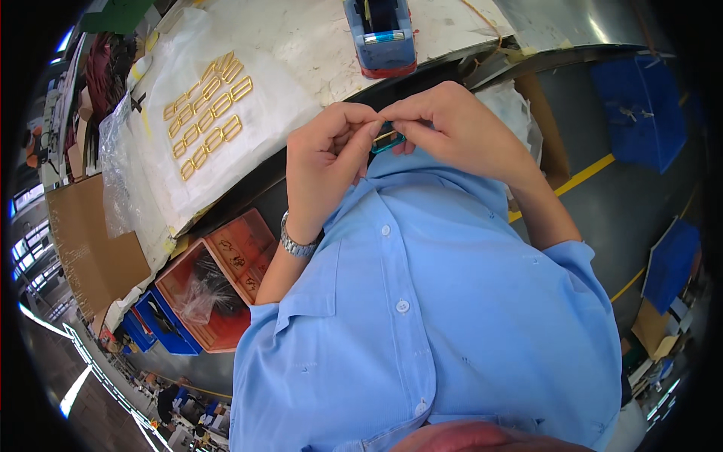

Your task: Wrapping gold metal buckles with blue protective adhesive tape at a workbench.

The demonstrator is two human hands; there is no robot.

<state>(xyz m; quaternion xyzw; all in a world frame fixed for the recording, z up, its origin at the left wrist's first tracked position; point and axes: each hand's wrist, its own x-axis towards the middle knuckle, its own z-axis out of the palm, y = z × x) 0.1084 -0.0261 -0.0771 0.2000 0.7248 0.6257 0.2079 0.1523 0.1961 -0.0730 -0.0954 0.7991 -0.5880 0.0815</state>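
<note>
L hand [327, 154] & R hand [456, 128]: your fingertips pinch small teal frame [390, 145], upper ctr.
Edge: table [294, 45] rim near your hands.
Room: tabletop btwn gold buckles [207, 114], upper L, & tape dispenser [385, 54].

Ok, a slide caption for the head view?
Left hand and right hand hold a teal-and-gold piece; gold frames lie in rows nearby.

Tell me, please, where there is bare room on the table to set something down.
Bare tabletop shows between the white sheet and the blue tape dispenser, and between the dispenser and the thin cord at right. The sheet's middle is crowded with rows of gold buckles.
</note>
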